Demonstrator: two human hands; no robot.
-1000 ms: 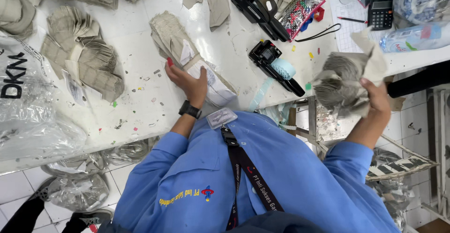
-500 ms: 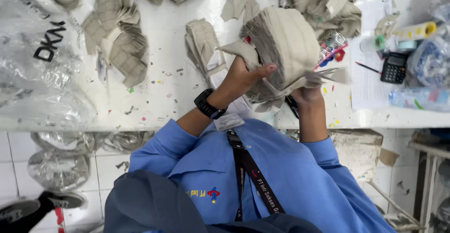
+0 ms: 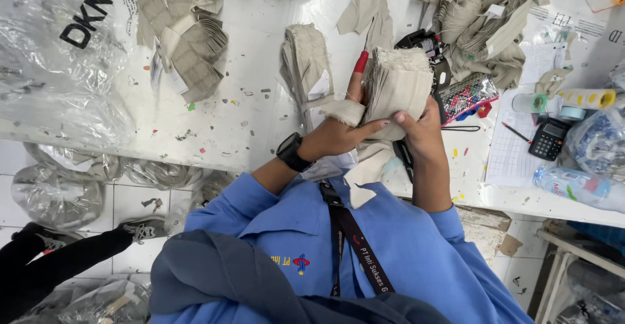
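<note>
Moved since half a second before: we had lowered the beige fabric stack [image 3: 398, 89] from its raised spot toward the table edge; both hands had stayed on it, and the view had shifted so more of the tiled floor showed at left
Left hand [image 3: 338, 132]: we wrapped it round the near left side of the stack; its thumb lay across the lower front, one finger with a red cover [image 3: 360, 63] pointed up the stack's left face, and a strip of pale cloth was bound about the fingers; clamped on the stack
Left wrist: we wore a black watch [image 3: 291, 152] just behind the hand
Right hand [image 3: 420, 128]: we closed it on the stack's lower right corner, fingertips pressing from below and beside; clamped on the same stack
Fabric stack: we held it upright above the white table [image 3: 241, 122], just in front of our chest; its frayed top edges faced away from us
Beside the stack: a second beige bundle [image 3: 306, 63] lay on the table just left of our left hand; a black tool [image 3: 426, 44] showed partly behind the stack
Further right: a calculator [image 3: 549, 138] and a plastic bottle [image 3: 576, 186] lay near the table's right edge, well apart from our hands
Further left: folded fabric pieces [image 3: 185, 37] lay beside a clear plastic bag [image 3: 58, 57]
</note>
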